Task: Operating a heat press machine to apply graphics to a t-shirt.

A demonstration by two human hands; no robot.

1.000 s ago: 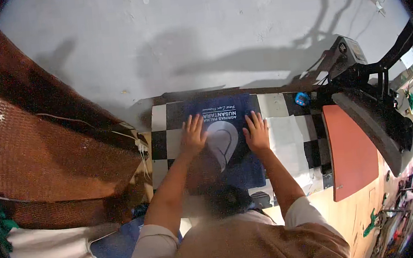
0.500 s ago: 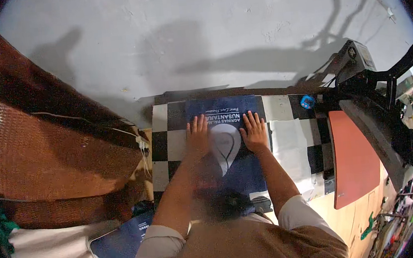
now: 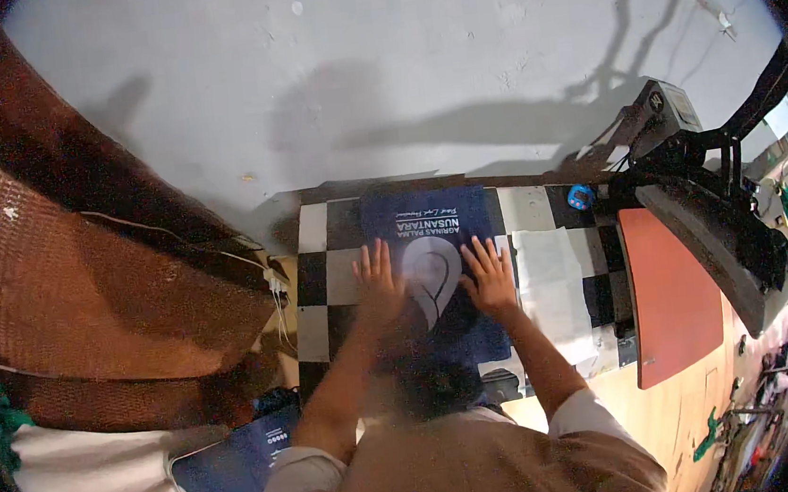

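A flat navy blue cloth piece [image 3: 479,337] with a white drop-shaped emblem and white lettering lies on the checkered black-and-white table [image 3: 313,227]. The print is upside down from where I stand. My left hand [image 3: 379,283] rests on the cloth's left side, fingers spread and pointing toward the wall. On the other side of the emblem, my right hand [image 3: 489,279] lies with its fingers apart near the right edge. Neither hand grips anything. The cloth's near end is dark and blurred close to my body.
White sheets [image 3: 551,297] lie right of the cloth, beside a reddish board [image 3: 672,300]. A press-like machine [image 3: 712,249] with a tilted plate stands farther right. A small blue round device [image 3: 581,197] sits near the wall. Another navy piece [image 3: 231,475] lies on beige fabric [image 3: 93,474] at lower left.
Both hands have slid toward me along the cloth, uncovering more around the lettering. The cloth stays about where it was, and the view has shifted slightly.
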